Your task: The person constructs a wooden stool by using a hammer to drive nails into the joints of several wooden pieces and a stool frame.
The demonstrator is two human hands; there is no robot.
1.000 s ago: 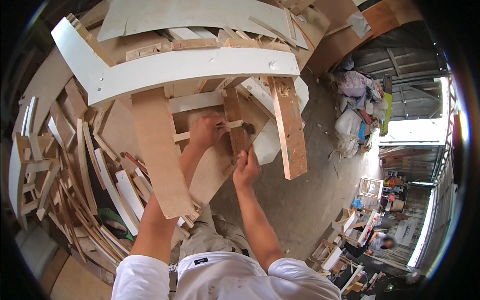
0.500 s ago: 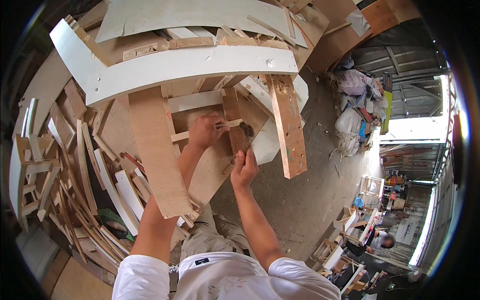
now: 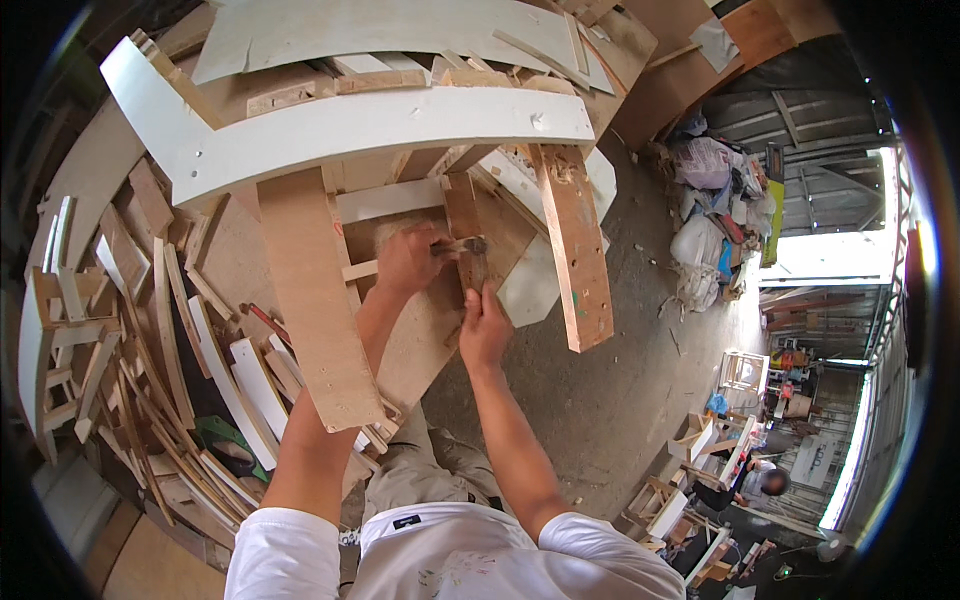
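Note:
My left hand (image 3: 408, 260) is closed round a hammer (image 3: 462, 245), whose dark head lies over a narrow brown board (image 3: 462, 205). My right hand (image 3: 486, 328) is closed at that board's lower end, thumb and forefinger against the wood; a small piece in the pinch would be too small to make out. The board belongs to a wooden frame with a curved white front rail (image 3: 380, 130), a wide plywood side (image 3: 315, 310) and a thick brown leg (image 3: 575, 250). A thin pale slat (image 3: 360, 270) runs behind my left hand.
Curved wood offcuts (image 3: 180, 340) crowd the left side, with a small white frame (image 3: 60, 345) among them. Stuffed bags (image 3: 700, 240) lie at the right wall. Further off at lower right, a person (image 3: 765, 482) works among wooden frames (image 3: 665, 515).
The hammer head has shifted a little left, and its angle has changed over the board. My right hand has moved slightly left and up. The frame has hardly moved.

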